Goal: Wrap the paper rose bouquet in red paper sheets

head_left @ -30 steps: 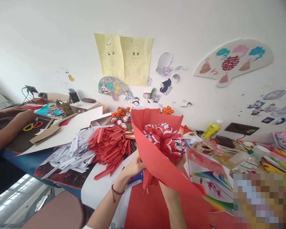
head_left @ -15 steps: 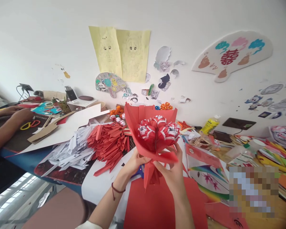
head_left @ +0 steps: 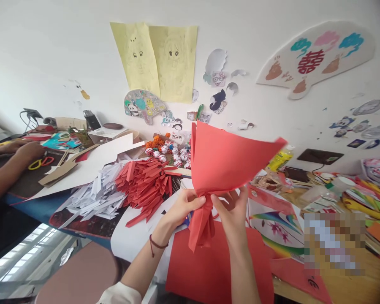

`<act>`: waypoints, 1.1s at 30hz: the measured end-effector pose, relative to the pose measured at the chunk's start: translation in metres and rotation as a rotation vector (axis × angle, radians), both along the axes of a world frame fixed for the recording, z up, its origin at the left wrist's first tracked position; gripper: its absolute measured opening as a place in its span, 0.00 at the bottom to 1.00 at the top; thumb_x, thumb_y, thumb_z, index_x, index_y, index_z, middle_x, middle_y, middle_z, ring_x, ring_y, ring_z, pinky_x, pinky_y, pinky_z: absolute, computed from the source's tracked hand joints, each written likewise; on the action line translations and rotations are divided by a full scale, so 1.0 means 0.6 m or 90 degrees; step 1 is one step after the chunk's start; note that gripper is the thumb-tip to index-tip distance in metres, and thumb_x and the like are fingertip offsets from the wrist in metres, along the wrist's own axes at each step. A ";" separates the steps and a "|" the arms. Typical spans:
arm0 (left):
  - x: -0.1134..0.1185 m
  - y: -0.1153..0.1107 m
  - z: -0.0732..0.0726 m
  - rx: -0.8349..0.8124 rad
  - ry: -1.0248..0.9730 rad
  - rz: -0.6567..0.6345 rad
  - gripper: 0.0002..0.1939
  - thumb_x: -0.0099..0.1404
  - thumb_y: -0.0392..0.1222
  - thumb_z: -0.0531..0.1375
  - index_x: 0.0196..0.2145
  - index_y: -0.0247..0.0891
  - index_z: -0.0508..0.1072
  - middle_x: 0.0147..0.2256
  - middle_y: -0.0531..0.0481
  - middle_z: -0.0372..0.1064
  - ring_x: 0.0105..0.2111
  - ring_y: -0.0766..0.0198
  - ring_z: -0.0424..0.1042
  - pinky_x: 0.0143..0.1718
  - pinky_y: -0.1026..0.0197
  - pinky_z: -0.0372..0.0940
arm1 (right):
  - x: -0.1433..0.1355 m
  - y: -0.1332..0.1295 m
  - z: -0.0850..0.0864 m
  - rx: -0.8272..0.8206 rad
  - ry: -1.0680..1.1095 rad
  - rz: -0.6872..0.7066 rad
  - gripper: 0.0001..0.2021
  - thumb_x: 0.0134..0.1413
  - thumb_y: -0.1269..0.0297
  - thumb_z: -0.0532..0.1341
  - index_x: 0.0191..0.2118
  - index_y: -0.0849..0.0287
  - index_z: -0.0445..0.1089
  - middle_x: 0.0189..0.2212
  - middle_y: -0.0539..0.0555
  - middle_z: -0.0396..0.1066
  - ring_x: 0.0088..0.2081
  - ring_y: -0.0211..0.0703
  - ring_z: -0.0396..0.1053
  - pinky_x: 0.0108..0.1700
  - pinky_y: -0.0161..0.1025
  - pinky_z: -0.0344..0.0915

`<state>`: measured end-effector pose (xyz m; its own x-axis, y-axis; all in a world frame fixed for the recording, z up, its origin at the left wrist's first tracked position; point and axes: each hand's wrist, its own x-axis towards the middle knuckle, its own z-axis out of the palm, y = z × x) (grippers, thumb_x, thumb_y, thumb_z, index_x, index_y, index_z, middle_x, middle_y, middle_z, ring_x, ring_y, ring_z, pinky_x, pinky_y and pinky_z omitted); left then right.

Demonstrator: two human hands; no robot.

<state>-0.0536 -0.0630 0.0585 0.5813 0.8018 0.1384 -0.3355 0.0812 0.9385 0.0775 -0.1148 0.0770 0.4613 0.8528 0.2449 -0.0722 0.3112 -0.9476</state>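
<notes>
A bouquet wrapped in red paper [head_left: 231, 158] stands upright in front of me, its flared top wide and its gathered stem end pointing down. My left hand [head_left: 186, 207] grips the narrow neck from the left, thumb pressed on the paper. From the right, my right hand [head_left: 229, 209] holds the same neck, thumb in front and fingers behind. The flowers inside are hidden by the paper. Flat red sheets [head_left: 221, 270] lie below the bouquet. Something blue [head_left: 187, 220], partly covered, shows behind my left hand.
Piles of white paper strips [head_left: 96, 198] and red paper strips [head_left: 144, 185] lie left. Behind them are red-and-white paper flowers [head_left: 177, 156]. A co-worker's hand [head_left: 31, 152] rests near yellow and red scissors [head_left: 41, 162]. A yellow bottle [head_left: 280, 158] and craft scraps fill the right side.
The bouquet has turned in my hands: the red-and-white flowers faced me before, and now the paper's outer side does. Both hands stay at the neck. The view has shifted slightly.
</notes>
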 end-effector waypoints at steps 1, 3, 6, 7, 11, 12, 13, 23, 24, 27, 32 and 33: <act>0.001 0.000 0.001 0.004 0.007 0.001 0.24 0.57 0.54 0.66 0.45 0.33 0.77 0.38 0.44 0.76 0.38 0.56 0.73 0.40 0.60 0.64 | 0.000 0.004 0.001 0.002 0.006 -0.011 0.30 0.43 0.60 0.70 0.51 0.47 0.55 0.41 0.50 0.68 0.36 0.40 0.71 0.34 0.36 0.71; 0.003 0.000 0.002 0.001 0.013 0.001 0.23 0.57 0.54 0.66 0.44 0.34 0.77 0.36 0.45 0.76 0.35 0.58 0.73 0.38 0.61 0.63 | -0.001 0.010 0.001 0.006 0.011 -0.030 0.29 0.43 0.60 0.70 0.50 0.48 0.56 0.39 0.50 0.67 0.35 0.39 0.70 0.33 0.35 0.70; 0.005 0.003 0.000 -0.017 0.008 0.000 0.21 0.58 0.54 0.65 0.39 0.33 0.78 0.33 0.46 0.74 0.31 0.63 0.71 0.35 0.63 0.62 | 0.001 0.014 0.000 0.014 0.010 -0.032 0.29 0.43 0.60 0.70 0.50 0.48 0.56 0.40 0.50 0.67 0.35 0.39 0.70 0.32 0.35 0.70; 0.005 0.004 -0.002 -0.025 0.002 0.001 0.20 0.58 0.54 0.65 0.38 0.32 0.78 0.31 0.47 0.73 0.29 0.64 0.70 0.34 0.63 0.61 | 0.002 0.014 0.000 0.017 0.013 -0.024 0.30 0.43 0.60 0.70 0.50 0.48 0.56 0.40 0.50 0.66 0.35 0.39 0.70 0.33 0.35 0.70; 0.003 0.007 -0.005 -0.056 -0.012 -0.001 0.21 0.58 0.55 0.64 0.36 0.31 0.77 0.31 0.47 0.73 0.28 0.64 0.69 0.34 0.62 0.62 | 0.009 0.011 0.000 0.022 0.032 0.019 0.29 0.45 0.59 0.69 0.52 0.48 0.57 0.41 0.51 0.67 0.35 0.38 0.70 0.35 0.37 0.70; 0.003 0.008 -0.005 -0.060 -0.010 -0.004 0.21 0.58 0.55 0.64 0.36 0.31 0.77 0.31 0.46 0.73 0.29 0.64 0.69 0.35 0.62 0.62 | 0.010 0.011 0.001 0.021 0.032 0.018 0.29 0.45 0.59 0.69 0.52 0.48 0.57 0.40 0.50 0.67 0.35 0.38 0.70 0.35 0.37 0.70; 0.003 0.008 -0.004 -0.061 -0.010 -0.005 0.20 0.59 0.55 0.64 0.36 0.32 0.76 0.31 0.47 0.72 0.29 0.64 0.69 0.35 0.62 0.62 | 0.011 0.010 0.002 0.020 0.029 0.012 0.29 0.44 0.59 0.69 0.51 0.48 0.57 0.39 0.50 0.67 0.34 0.38 0.70 0.35 0.37 0.70; 0.004 0.005 0.010 -0.022 0.011 0.010 0.14 0.60 0.49 0.64 0.33 0.33 0.76 0.31 0.48 0.71 0.31 0.65 0.68 0.39 0.62 0.62 | 0.003 0.022 0.001 0.007 0.025 -0.057 0.29 0.43 0.59 0.70 0.50 0.48 0.56 0.34 0.47 0.67 0.30 0.36 0.68 0.31 0.33 0.66; 0.004 0.006 0.010 -0.019 0.014 0.010 0.14 0.60 0.49 0.64 0.33 0.33 0.76 0.31 0.48 0.72 0.31 0.65 0.68 0.39 0.62 0.62 | 0.003 0.023 0.001 0.006 0.024 -0.056 0.29 0.43 0.58 0.70 0.50 0.48 0.56 0.34 0.47 0.67 0.30 0.36 0.68 0.31 0.33 0.66; 0.002 0.008 0.008 -0.014 0.019 0.006 0.14 0.60 0.48 0.64 0.34 0.33 0.76 0.32 0.48 0.72 0.34 0.63 0.69 0.39 0.62 0.62 | 0.002 0.022 0.001 0.006 0.023 -0.054 0.29 0.43 0.59 0.70 0.50 0.48 0.57 0.34 0.47 0.67 0.30 0.36 0.68 0.30 0.33 0.66; 0.000 0.016 -0.006 -0.021 0.025 -0.002 0.15 0.58 0.48 0.66 0.38 0.33 0.77 0.35 0.47 0.72 0.38 0.60 0.69 0.40 0.61 0.63 | 0.001 0.021 -0.005 0.009 0.032 -0.057 0.29 0.43 0.60 0.69 0.50 0.48 0.56 0.35 0.48 0.68 0.29 0.35 0.67 0.30 0.33 0.66; 0.000 0.017 -0.008 -0.022 0.026 -0.003 0.16 0.58 0.48 0.67 0.39 0.34 0.77 0.36 0.47 0.73 0.38 0.60 0.69 0.41 0.61 0.63 | 0.001 0.020 -0.006 0.009 0.034 -0.057 0.29 0.43 0.59 0.69 0.50 0.48 0.56 0.35 0.48 0.68 0.29 0.35 0.67 0.29 0.33 0.66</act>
<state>-0.0534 -0.0531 0.0537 0.5894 0.8032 0.0861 -0.2964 0.1159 0.9480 0.0779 -0.1026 0.0735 0.5486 0.8039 0.2298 -0.0943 0.3326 -0.9384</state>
